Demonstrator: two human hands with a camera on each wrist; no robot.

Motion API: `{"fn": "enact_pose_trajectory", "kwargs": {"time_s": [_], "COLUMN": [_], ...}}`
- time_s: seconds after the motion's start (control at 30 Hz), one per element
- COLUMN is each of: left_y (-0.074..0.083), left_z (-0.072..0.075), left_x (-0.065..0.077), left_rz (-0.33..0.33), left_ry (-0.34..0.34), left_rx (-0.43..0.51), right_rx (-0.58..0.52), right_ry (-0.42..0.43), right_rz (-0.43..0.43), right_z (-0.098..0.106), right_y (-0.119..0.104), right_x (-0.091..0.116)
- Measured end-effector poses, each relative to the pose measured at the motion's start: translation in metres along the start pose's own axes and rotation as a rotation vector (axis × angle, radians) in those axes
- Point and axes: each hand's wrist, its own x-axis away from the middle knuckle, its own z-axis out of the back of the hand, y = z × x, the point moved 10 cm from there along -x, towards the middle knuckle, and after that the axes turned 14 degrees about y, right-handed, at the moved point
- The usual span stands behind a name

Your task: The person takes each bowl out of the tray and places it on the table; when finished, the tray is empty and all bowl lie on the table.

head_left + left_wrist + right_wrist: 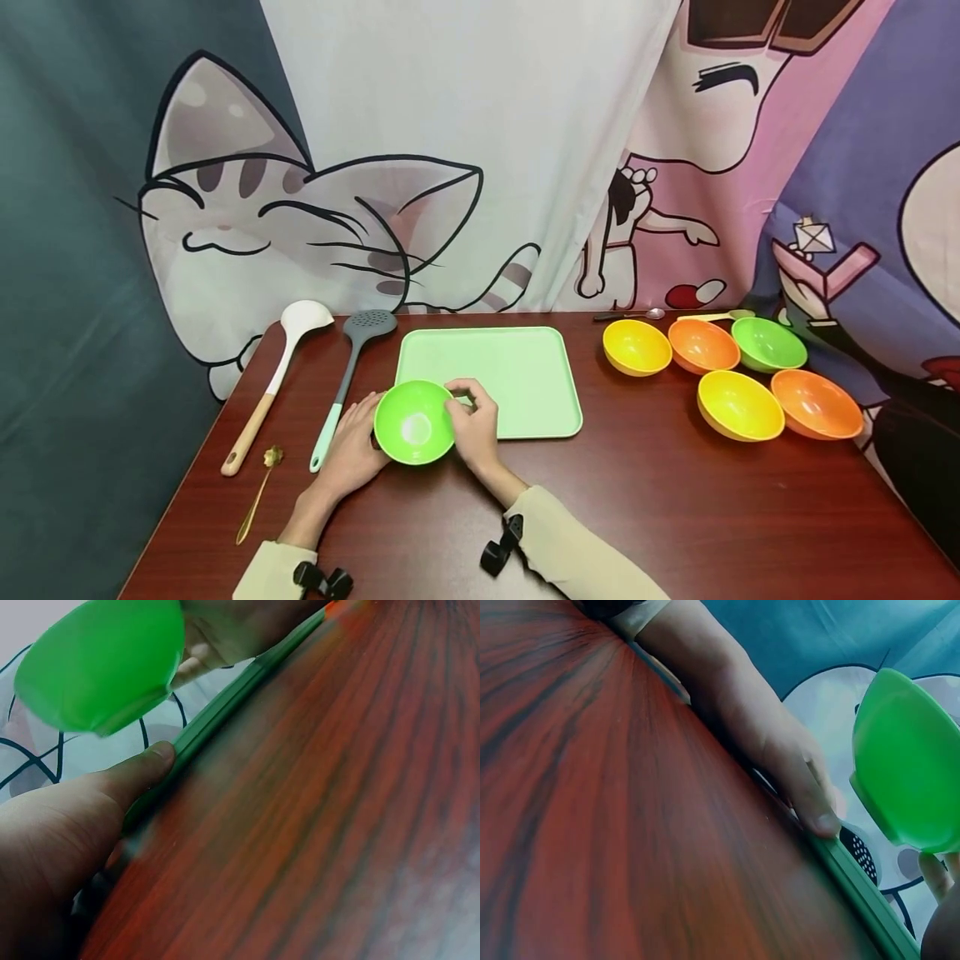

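Observation:
A bright green bowl is held by its right rim in my right hand, thumb inside and curled fingers outside. Both wrist views show the bowl raised and tilted above the pale green tray. Down at the tray's near left corner, my left hand grips the edge. Its thumb presses the tray's near side in the right wrist view. From above, the bowl hides that corner and the left thumb.
Left of the tray lie a grey slotted turner, a white ladle and a small gold spoon. Several yellow, orange and green bowls stand at the right. Behind them are two small spoons, before a printed curtain.

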Motion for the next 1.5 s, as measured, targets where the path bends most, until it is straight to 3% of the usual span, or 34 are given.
{"fn": "enact_pose_trajectory", "kwargs": {"time_s": [0.17,0.4,0.63,0.83,1.2,1.5], "left_y": [-0.003,-0.007,-0.007,-0.008,-0.01,-0.008], "left_z": [-0.002,-0.004,-0.002,0.0,-0.005,-0.005], "left_x": [0.002,0.001,0.0,0.0,0.002,0.001], "left_rz": [0.038,0.091,0.103,0.11,0.103,0.117], "left_ry": [-0.027,-0.062,-0.068,-0.07,-0.056,-0.075], "left_rx": [-0.017,-0.041,-0.037,-0.044,-0.037,-0.03], "right_rx": [-0.028,-0.02,-0.024,0.049,0.121,0.165], "right_ry": [-0.002,0.011,0.065,0.145,0.362,0.502], "right_rz": [0.03,0.092,0.12,0.133,0.027,0.002], "right_z": [0.018,0.052,0.096,0.14,0.229,0.279], "right_y": [0.012,0.001,-0.007,-0.013,-0.019,-0.025], "right_x": [-0.005,-0.013,-0.024,-0.037,-0.052,-0.055]}}
